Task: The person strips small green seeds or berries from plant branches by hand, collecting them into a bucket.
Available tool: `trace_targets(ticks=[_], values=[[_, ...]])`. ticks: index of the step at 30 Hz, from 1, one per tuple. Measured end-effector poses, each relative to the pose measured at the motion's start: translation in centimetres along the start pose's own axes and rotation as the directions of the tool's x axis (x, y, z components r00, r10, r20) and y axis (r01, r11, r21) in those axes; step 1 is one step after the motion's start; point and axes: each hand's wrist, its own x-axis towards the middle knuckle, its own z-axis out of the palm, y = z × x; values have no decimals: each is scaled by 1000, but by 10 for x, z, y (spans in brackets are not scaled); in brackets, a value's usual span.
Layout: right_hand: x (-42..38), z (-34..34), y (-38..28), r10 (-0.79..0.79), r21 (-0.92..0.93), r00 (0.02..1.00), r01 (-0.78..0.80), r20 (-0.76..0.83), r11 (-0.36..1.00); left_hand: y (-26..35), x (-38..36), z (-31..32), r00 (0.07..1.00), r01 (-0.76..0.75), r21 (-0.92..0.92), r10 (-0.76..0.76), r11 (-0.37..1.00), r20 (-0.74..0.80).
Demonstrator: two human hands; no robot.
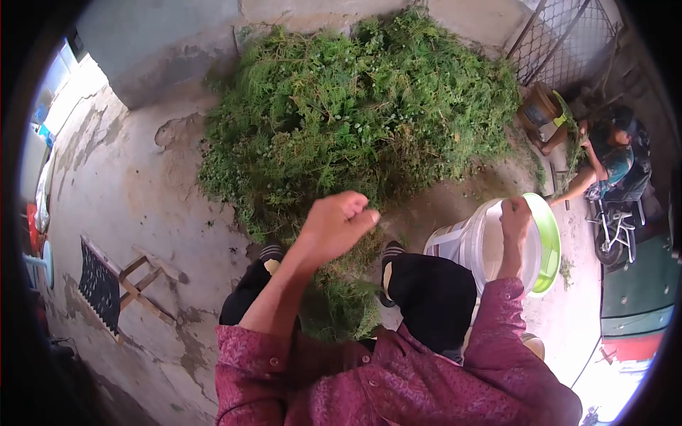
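Observation:
My left hand (339, 226) is raised in front of the pile of green leafy branches (355, 106), its fingers curled in and thumb along them. Whether anything is inside those fingers does not show. Over the white bucket (449, 241) at my right, my right hand (516, 215) hangs with closed fingers, and its contents are hidden too. Small pale green cones or fruits dot the branches. A light green plastic basin (547, 245) stands against the bucket's far right side. Loose green sprigs (348, 305) lie on the ground between my feet.
A folding stool (103, 284) with a black woven seat lies at the left on cracked concrete. Another person (614, 156) sits at the right holding a green branch, near a brown container (540, 106). A wall (170, 50) and a mesh gate (568, 39) stand behind the pile.

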Motion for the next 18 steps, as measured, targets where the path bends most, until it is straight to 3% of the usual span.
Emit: trace_targets(ticks=[1, 2, 4, 5, 8, 9, 10, 11, 12, 14, 15, 16, 17, 18], values=[[-5, -10, 16, 16, -160, 1000, -12, 27, 987, 5, 0, -8, 998, 35, 26, -34, 999, -43], [-11, -16, 36, 11, -167, 999, -6, 30, 986, 11, 0, -16, 994, 71, 51, -66, 996, -87], [-22, -19, 61, -239, -569, 957, 290, 165, 770, 11, 0, -19, 991, 52, 43, -46, 998, -130], [-21, -16, 63, -239, -569, 955, 295, 173, 768, 10, -1, -19, 985, 30, 45, -22, 999, -169], [-20, -6, 18, -185, -385, 900, 344, 394, 857, 2, -3, -3, 990, -22, 29, 26, 999, -137], [-18, 5, -5, -187, -297, 864, 353, 467, 887, 5, -6, 1, 996, -35, 157, 47, 987, -77], [-18, 20, -23, -200, -260, 845, 364, 497, 894, 2, -7, 10, 996, -31, 156, 44, 987, -79], [-18, 36, -42, -215, -221, 823, 376, 526, 900, -4, -8, 22, 983, -161, 488, 181, 858, 5], [-21, 55, -65, -320, -157, 750, 488, 579, 859, -11, -11, 33, 952, -279, 745, 275, 606, 133], [-32, 98, -101, -482, -11, 568, 655, 667, 756, -26, -23, 56, 916, -398, 823, 118, 406, 384], [-39, 124, -113, -542, 70, 466, 710, 699, 701, -29, -28, 64, 918, -391, 822, 112, 413, 381], [-46, 152, -123, -490, 98, 330, 743, 807, 662, -31, -33, 72, 835, -423, 773, -127, 473, 535], [-56, 177, -129, -420, 135, 186, 769, 888, 625, -33, -37, 79, 671, -432, 721, -342, 541, 658], [-68, 197, -133, -403, 219, 79, 736, 912, 640, -38, -34, 76, 668, -426, 721, -347, 547, 658]])
